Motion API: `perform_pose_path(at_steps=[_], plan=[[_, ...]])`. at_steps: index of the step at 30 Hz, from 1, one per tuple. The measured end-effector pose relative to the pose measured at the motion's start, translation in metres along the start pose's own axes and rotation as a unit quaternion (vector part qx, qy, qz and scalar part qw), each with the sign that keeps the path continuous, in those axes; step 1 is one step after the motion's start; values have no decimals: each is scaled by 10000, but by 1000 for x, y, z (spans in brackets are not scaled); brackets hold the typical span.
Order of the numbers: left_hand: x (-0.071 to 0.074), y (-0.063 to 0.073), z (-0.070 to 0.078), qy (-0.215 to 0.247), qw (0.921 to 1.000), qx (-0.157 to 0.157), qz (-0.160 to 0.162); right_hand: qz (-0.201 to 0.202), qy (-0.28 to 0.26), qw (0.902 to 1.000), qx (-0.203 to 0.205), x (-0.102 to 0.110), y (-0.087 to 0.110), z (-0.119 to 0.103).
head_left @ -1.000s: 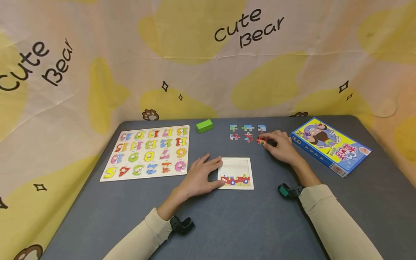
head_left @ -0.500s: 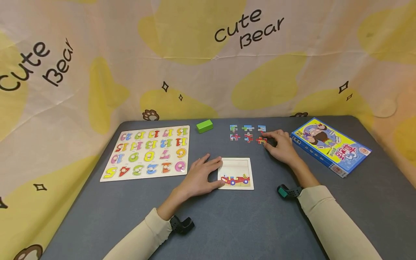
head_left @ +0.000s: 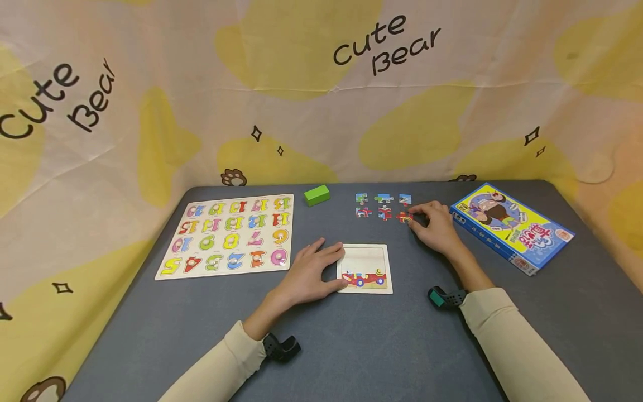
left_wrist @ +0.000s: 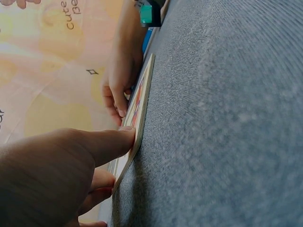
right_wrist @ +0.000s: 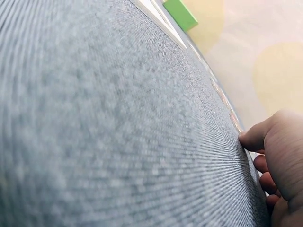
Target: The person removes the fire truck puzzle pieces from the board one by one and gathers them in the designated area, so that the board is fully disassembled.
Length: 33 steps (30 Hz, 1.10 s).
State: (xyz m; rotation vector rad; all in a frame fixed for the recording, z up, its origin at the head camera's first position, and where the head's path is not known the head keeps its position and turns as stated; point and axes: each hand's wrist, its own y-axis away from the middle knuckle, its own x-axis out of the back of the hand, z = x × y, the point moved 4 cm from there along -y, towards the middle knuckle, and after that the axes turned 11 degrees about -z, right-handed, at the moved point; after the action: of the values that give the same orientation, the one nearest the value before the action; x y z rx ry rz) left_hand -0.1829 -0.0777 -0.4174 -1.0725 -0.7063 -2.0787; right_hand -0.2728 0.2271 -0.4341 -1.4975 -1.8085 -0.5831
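My left hand [head_left: 312, 273] rests along the left side of a small wooden puzzle tray [head_left: 365, 251], fingers spread. In the left wrist view its thumb [left_wrist: 116, 142] lies on the tray's face. A red car made of puzzle pieces [head_left: 364, 278] fills the tray's lower strip. My right hand [head_left: 435, 226] is at the right edge of a red puzzle piece [head_left: 404, 218], thumb and index fingertips beside it, the piece lying flat on the table. Several other loose puzzle pieces [head_left: 384, 213] lie in two rows to its left. The right wrist view shows the right thumb [right_wrist: 253, 137] low at the tabletop.
A number board [head_left: 268, 240] lies on the left of the grey table [head_left: 402, 346]. Behind the tray, near the back edge, sits a green block [head_left: 317, 195]. A blue and yellow box [head_left: 512, 226] lies right of my right hand. A printed curtain [head_left: 301, 111] hangs behind.
My right index fingertip has drawn back to the right, off the red puzzle piece, which now shows more fully. My left hand and the tray have stayed in place.
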Motion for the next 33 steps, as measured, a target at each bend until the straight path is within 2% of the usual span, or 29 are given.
perform_pose_path(at_steps=[16, 33], plan=[[-1, -1, -1, -93, 9999, 5, 56, 129, 87, 9996, -242, -2, -5, -2], [0, -1, 0, -72, 10000, 47, 18, 146, 21, 9996, -256, -1, -6, -3]])
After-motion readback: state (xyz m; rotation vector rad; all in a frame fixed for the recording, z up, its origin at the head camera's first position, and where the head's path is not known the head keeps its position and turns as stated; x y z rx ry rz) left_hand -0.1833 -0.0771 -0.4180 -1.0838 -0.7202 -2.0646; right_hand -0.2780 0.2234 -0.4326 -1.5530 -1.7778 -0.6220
